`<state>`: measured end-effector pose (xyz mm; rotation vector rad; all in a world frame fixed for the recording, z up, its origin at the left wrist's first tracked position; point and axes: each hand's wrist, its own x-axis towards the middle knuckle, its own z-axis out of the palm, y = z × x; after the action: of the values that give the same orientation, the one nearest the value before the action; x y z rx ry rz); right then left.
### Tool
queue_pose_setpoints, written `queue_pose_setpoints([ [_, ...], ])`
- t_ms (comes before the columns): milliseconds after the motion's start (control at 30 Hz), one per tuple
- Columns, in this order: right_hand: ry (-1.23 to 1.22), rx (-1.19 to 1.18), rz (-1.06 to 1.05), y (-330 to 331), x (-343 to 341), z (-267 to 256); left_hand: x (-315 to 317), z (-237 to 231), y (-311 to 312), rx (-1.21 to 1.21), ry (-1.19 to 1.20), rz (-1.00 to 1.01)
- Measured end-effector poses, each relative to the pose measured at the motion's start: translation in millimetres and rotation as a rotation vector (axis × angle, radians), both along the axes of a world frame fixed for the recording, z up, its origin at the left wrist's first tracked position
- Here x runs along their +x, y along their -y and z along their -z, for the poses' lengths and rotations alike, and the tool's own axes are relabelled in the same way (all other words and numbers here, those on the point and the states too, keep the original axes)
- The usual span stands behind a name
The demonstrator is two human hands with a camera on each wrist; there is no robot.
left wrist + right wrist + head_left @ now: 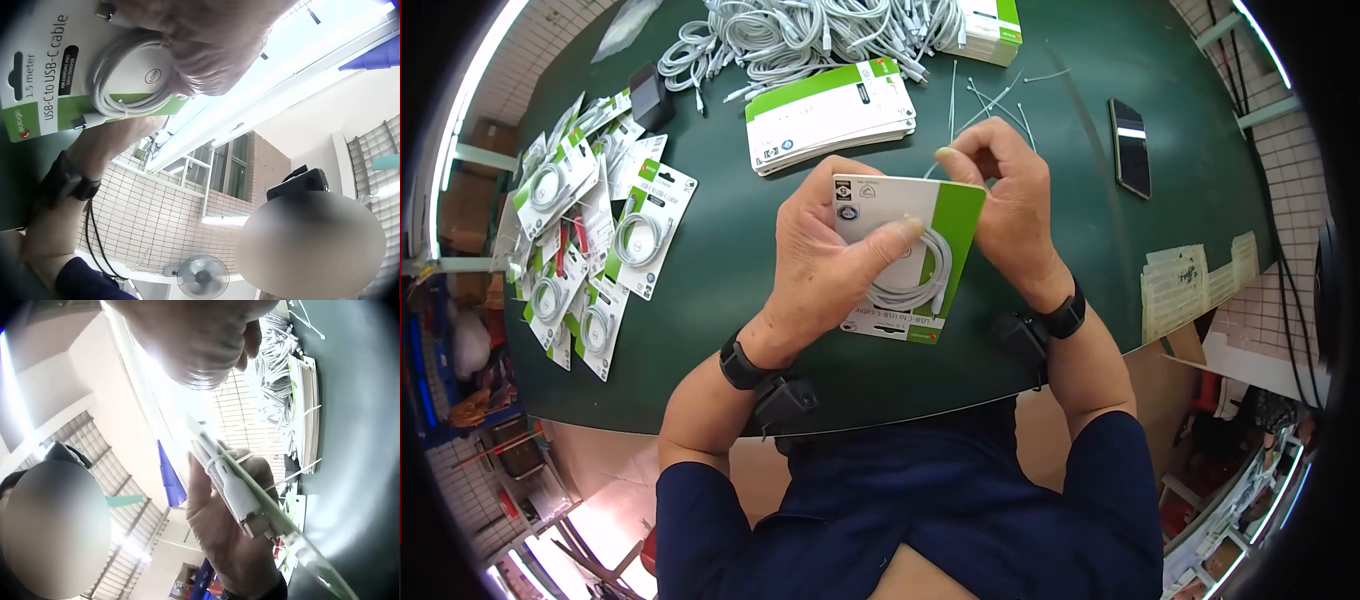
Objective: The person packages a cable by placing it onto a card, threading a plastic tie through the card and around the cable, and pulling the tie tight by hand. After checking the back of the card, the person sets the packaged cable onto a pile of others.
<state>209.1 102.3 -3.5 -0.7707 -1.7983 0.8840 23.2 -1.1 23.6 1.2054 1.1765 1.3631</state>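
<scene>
My left hand (820,260) grips a white-and-green retail card (960,215), thumb across its front. On that card lies a coiled white USB-C cable (945,265), its "USB-C to USB-C cable" print readable in the left wrist view on the card (31,94). At the card's far edge my right hand (1015,215) pinches a thin white zip tie (933,168) between thumb and finger. Seen edge-on in the right wrist view, the card carries the cable's connector (240,494), and thin tie ends stick out behind it.
Several loose zip ties (1000,100) lie beyond my right hand. A stack of blank-faced cards (830,120) sits before a heap of white cables (820,35). Carded cables (640,235) pile up at left, by a black object (650,97). A phone (1131,150) lies at right.
</scene>
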Motion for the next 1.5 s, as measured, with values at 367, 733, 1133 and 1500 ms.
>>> queue_pose_setpoints([
  [367,0.024,-0.396,-0.345,26,-10,-14,-7,12,-16,0.053,0.096,-0.213],
  [733,-0.115,-0.381,-0.232,1,6,-14,5,-16,-4,0.707,-1.154,-0.14],
  [1133,-0.044,-0.279,-0.129,4,9,-23,16,-25,-20,0.683,-1.076,-0.015],
  [1500,-0.304,-0.303,-0.002,-5,-3,-5,19,-20,-46,0.628,-1.094,0.185],
])
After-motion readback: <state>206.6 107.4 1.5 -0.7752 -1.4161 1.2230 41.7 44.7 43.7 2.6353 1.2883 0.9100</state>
